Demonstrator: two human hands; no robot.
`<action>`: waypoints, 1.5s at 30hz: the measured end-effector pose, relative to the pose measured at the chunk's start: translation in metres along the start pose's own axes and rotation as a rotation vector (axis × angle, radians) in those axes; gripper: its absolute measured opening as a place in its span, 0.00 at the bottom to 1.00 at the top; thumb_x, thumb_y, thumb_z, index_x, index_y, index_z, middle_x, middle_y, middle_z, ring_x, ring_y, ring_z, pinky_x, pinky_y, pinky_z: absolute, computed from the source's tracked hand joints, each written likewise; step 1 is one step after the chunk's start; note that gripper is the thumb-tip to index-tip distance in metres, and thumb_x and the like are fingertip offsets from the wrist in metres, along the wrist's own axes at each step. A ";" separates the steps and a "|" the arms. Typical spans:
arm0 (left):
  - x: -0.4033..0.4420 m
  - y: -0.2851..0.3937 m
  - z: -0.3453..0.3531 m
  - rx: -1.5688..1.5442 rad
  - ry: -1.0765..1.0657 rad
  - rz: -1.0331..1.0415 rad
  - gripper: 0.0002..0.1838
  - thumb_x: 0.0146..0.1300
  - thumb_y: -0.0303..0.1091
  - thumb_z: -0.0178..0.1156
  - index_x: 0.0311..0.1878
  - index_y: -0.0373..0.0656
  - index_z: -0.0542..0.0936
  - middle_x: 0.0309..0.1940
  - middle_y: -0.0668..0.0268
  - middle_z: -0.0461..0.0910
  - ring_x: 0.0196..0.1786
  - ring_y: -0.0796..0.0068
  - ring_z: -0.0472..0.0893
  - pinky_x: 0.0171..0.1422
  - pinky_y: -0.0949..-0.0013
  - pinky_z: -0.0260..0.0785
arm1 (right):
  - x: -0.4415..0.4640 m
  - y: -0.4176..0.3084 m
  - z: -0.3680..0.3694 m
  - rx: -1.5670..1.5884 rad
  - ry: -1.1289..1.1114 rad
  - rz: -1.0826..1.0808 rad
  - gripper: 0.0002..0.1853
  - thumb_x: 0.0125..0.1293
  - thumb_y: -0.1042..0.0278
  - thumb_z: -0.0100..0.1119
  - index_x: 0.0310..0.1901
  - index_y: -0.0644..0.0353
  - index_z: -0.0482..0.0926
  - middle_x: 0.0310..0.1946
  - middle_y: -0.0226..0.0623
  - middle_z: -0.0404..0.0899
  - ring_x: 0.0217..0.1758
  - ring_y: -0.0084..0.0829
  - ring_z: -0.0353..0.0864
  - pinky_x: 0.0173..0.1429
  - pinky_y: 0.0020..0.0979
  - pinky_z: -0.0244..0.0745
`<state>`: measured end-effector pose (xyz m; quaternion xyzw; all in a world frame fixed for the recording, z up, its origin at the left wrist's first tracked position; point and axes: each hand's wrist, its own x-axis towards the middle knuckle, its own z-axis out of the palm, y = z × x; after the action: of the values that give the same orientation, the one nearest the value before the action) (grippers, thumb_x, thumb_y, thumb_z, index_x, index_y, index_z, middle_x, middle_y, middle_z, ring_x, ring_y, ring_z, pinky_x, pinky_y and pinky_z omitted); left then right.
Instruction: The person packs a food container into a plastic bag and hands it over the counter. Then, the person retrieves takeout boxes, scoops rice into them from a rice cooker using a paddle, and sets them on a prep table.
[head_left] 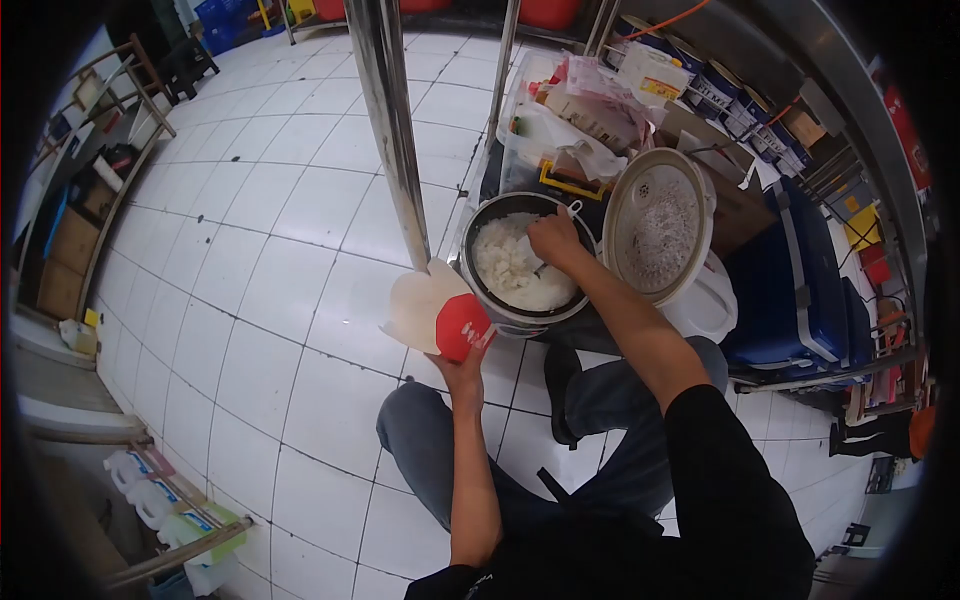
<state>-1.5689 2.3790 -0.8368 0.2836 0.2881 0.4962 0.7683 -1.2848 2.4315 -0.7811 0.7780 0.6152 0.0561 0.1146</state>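
The left hand (462, 372), left of centre in the lower half of the frame, is grasping an opened paper box (420, 305), its cream flaps spreading upward and a red panel with white lettering facing right. The box is sitting just beside a rice cooker (522, 328) in the middle of the frame, below the foot of a metal post (385, 110). Inside the cooker's dark pot, white rice (500, 258) is lying heaped toward the left side. The right hand (556, 242) is reaching over the right part of the pot, clenching a utensil (541, 268) that is mostly hiding beneath the fingers. Right of the pot, the round lid (650, 225) is standing open and tilted, its inner face carrying droplets.

At upper centre, a clear plastic bin (517, 165) is holding papers and packets. Labelled tins (715, 85) are lining the upper right, and a blue container (785, 285) is standing at right of centre. White floor tiles (300, 300) are spreading across the left half. At lower left, plastic jugs (145, 495) are resting near a rail. Another person's legs (868, 436) are showing at the right edge.
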 end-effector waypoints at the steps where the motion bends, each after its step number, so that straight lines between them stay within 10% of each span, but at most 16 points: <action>1: 0.003 -0.003 0.002 -0.082 -0.019 -0.031 0.43 0.58 0.17 0.63 0.70 0.45 0.48 0.65 0.57 0.62 0.66 0.61 0.67 0.70 0.57 0.66 | 0.002 -0.002 0.001 0.030 -0.026 -0.034 0.10 0.58 0.70 0.52 0.34 0.54 0.85 0.33 0.41 0.85 0.39 0.41 0.84 0.58 0.47 0.61; 15: 0.005 0.001 0.008 -0.028 -0.080 -0.085 0.46 0.57 0.19 0.65 0.71 0.45 0.47 0.65 0.57 0.61 0.66 0.61 0.67 0.70 0.57 0.65 | -0.031 -0.013 -0.032 0.437 -0.257 -0.077 0.11 0.58 0.70 0.53 0.41 0.55 0.82 0.39 0.43 0.83 0.50 0.46 0.80 0.54 0.55 0.63; 27: -0.002 0.036 0.002 0.368 -0.115 0.236 0.53 0.48 0.22 0.74 0.71 0.40 0.47 0.65 0.56 0.58 0.68 0.64 0.62 0.70 0.64 0.62 | -0.033 0.034 -0.088 0.926 -0.269 0.198 0.12 0.65 0.70 0.48 0.34 0.68 0.79 0.22 0.38 0.80 0.27 0.29 0.82 0.34 0.34 0.75; 45: -0.025 0.039 0.008 0.318 -0.283 0.049 0.58 0.40 0.21 0.76 0.71 0.42 0.46 0.65 0.59 0.60 0.68 0.65 0.65 0.71 0.64 0.62 | -0.145 -0.084 -0.297 0.084 0.046 -0.348 0.07 0.51 0.72 0.60 0.33 0.56 0.83 0.30 0.39 0.81 0.39 0.38 0.82 0.51 0.37 0.69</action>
<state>-1.5949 2.3681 -0.7995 0.4749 0.2448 0.4181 0.7346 -1.4665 2.3420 -0.5071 0.6625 0.7447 0.0275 0.0755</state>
